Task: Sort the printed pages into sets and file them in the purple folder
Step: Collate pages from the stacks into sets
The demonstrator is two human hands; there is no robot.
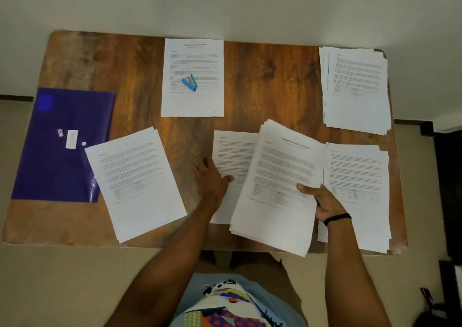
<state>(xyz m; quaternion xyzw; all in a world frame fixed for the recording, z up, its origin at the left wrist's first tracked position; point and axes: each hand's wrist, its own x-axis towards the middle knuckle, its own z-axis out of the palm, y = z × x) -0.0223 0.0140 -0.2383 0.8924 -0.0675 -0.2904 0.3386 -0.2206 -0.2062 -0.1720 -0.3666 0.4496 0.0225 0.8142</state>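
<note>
On the brown wooden counter lies the purple plastic folder; well right of it the right hand grips a thick stack of white printed pages. Nearer the folder, the flat-fingered left hand presses a sorted pile; best keep it pinned as each sheet lands.

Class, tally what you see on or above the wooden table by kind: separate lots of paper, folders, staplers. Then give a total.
Lots of white printed paper: 6, one of them gripped by the right hand
Purple plastic folder: 1
Small blue stapler: 1
Total: 8
</note>
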